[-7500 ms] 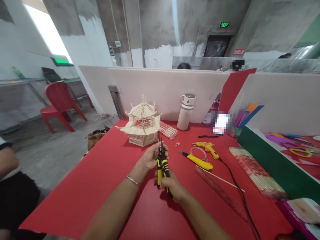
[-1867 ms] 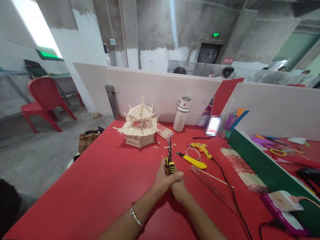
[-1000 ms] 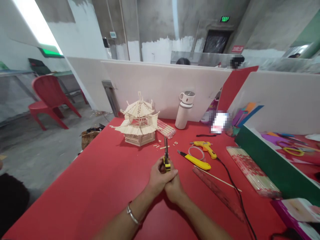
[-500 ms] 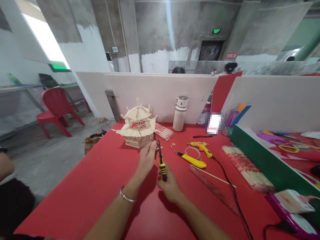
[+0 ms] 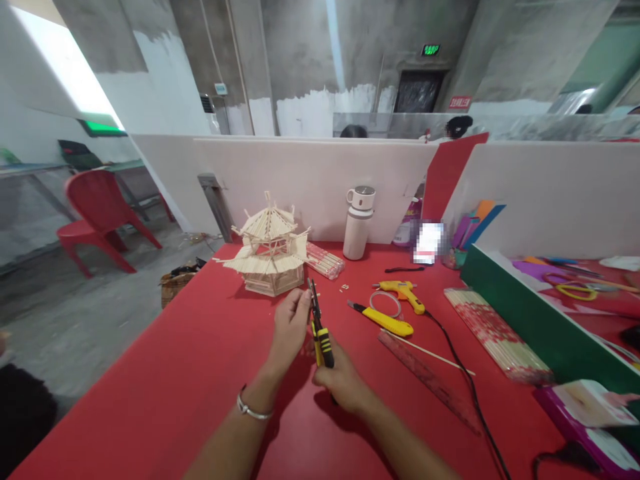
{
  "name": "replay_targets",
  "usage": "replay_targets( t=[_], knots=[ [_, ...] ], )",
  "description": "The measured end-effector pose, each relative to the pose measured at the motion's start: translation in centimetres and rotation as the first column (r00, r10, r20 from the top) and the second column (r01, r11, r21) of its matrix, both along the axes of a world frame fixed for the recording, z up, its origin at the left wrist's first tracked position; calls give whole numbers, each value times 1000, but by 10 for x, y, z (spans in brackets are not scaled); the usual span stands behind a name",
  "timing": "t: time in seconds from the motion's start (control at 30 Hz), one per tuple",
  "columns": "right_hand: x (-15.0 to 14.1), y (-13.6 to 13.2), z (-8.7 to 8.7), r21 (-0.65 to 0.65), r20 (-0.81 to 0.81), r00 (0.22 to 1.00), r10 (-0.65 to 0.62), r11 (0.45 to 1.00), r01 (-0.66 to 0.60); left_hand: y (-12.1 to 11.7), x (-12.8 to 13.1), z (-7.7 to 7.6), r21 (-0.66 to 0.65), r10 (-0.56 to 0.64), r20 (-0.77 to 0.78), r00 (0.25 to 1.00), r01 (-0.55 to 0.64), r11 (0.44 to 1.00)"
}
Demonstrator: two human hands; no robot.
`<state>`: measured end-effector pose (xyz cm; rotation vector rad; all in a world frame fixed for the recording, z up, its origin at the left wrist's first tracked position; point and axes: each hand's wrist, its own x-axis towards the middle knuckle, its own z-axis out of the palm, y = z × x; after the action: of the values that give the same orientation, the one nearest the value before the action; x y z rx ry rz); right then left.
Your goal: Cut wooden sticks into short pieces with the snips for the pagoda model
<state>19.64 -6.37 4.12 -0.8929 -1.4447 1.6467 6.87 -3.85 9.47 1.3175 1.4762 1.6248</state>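
Note:
My right hand is wrapped around the yellow-and-black handles of long-jawed pliers, whose dark jaws point away from me and stand slightly apart. Close against the jaws, my left hand is closed in a pinch on a thin wooden stick, mostly hidden by fingers and pliers. Just beyond the hands stands a pagoda model built of pale sticks, with two tiers of roof. A few tiny cut stick pieces lie to the right of the jaws on the red tabletop.
To the right lie a yellow utility knife, a yellow glue gun with its black cord, a ruler and a long stick. Bagged sticks rest by a green divider. A white bottle stands at the back.
The plier jaws have parted somewhat and the handles have spread. Less of the stick shows beside the jaws. Both hands stay close together; the camera view has shifted slightly.

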Motion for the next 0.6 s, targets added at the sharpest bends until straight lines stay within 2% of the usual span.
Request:
replay_targets(
  t=[0.23, 0.6],
  knots=[
    [0, -1, -3, -18, 1, 999, 34, 999, -34, -2, -1, 1, -23, -30, 87, 996, 33, 999],
    [1, -2, 6, 47, 34, 999, 12, 999, -13, -2, -2, -2, -4, 22, -28, 999, -22, 1000]
  ],
)
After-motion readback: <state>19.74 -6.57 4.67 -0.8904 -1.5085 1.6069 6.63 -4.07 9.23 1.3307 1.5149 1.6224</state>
